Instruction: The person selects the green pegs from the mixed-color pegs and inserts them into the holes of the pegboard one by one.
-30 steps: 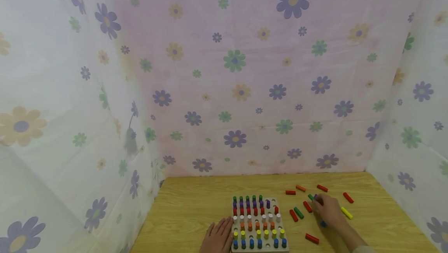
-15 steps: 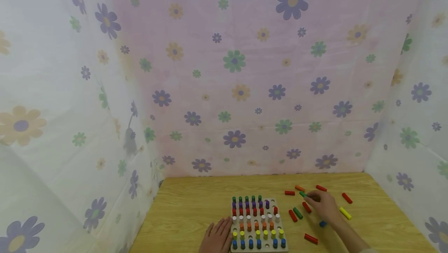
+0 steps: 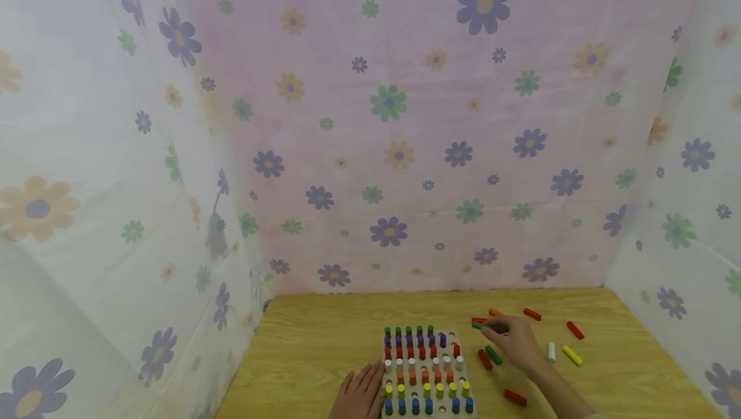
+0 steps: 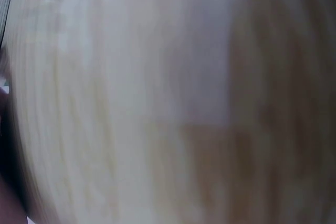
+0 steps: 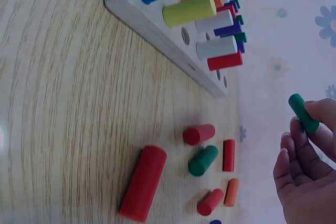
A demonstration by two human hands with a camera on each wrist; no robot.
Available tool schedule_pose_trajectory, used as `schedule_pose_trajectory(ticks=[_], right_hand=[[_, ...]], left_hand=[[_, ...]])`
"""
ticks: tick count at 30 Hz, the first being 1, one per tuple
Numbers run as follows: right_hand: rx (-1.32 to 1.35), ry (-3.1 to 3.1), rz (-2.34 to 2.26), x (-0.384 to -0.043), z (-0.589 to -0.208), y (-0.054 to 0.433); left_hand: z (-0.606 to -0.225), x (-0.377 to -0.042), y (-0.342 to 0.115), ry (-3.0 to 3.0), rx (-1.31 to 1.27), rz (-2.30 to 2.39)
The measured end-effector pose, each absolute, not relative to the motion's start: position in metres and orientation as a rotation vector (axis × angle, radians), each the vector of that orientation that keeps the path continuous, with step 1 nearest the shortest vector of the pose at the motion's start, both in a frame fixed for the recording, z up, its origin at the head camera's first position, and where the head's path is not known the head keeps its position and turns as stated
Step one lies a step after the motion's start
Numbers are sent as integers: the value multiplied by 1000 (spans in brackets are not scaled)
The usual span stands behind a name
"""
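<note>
My right hand pinches a green peg between thumb and forefinger, raised above the table to the right of the pegboard. In the right wrist view the other fingers are loosely bent below it. Rows of green, purple, red, white, orange, yellow and blue pegs stand upright in the board, with some bare holes among them. My left hand rests with its fingers extended at the board's left edge. The left wrist view gives only a blurred wood surface.
Loose pegs lie right of the board on the wooden table: several red, another green, an orange, a white and a yellow one. Flowered cloth encloses the back and sides.
My right hand has moved left toward the board, carrying the green peg. A white peg has come into view behind it, and a blue one is now hidden. The left hand stays put.
</note>
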State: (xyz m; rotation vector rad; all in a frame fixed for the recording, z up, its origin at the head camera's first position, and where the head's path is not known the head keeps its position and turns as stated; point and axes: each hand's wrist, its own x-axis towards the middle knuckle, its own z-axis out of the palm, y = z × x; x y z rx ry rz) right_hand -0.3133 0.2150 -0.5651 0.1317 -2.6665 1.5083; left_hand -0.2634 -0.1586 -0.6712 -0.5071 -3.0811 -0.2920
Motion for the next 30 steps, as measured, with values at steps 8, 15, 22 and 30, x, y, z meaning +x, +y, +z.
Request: schedule_pose_trajectory(ticks=[8,15,22,30], right_hand=[[158,-2637,1520,-316,-568,196],[115,-2645,1557,-323,-573,184],[137,-2641,1485,-332,-579,171],[204,-2624,1448,-342,-590,160]], left_hand=[[-668,-262,-158,-3087,-503,-290],[-668,-261,-156,-3095,-484,-295],[-669,-261,-157,-3076,-497,-278],[-670,-262,-157,-3054,-497,-248]])
